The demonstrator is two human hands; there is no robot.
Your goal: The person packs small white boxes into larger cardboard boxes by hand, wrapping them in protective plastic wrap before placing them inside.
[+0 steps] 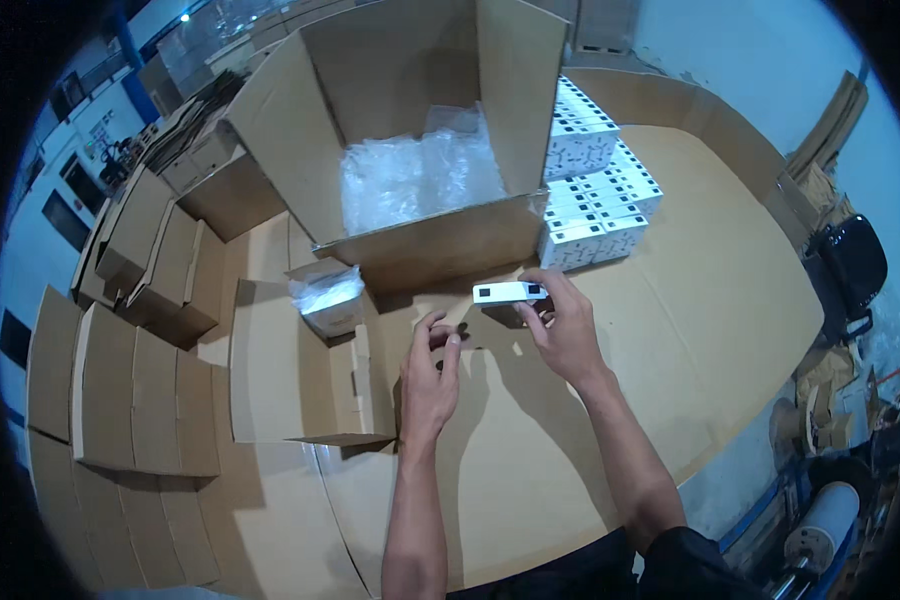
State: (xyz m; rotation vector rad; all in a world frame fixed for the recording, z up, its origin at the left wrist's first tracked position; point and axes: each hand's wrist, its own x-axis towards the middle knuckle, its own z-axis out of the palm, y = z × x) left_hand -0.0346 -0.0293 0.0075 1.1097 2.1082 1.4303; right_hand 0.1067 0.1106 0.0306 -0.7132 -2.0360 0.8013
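My right hand [568,328] pinches a small white box [500,293] with dark squares on its face, held above the cardboard-covered table. To its left, my left hand [432,375] is raised with fingers apart and slightly curled, holding nothing. Beside the left hand stands an open cardboard carton [315,385], its flap spread to the left. A bubble-wrapped pack [328,297] sits at the carton's far end. Behind both hands, a large open carton [440,243] contains clear bubble wrap [420,175]. Stacks of similar white boxes [595,210] stand to its right.
Several closed brown cartons [135,390] are piled on the left. The cardboard-covered table [710,330] extends right to a raised cardboard edge [740,135]. A black chair [850,260] and a roll of material [820,525] stand beyond the table at the right.
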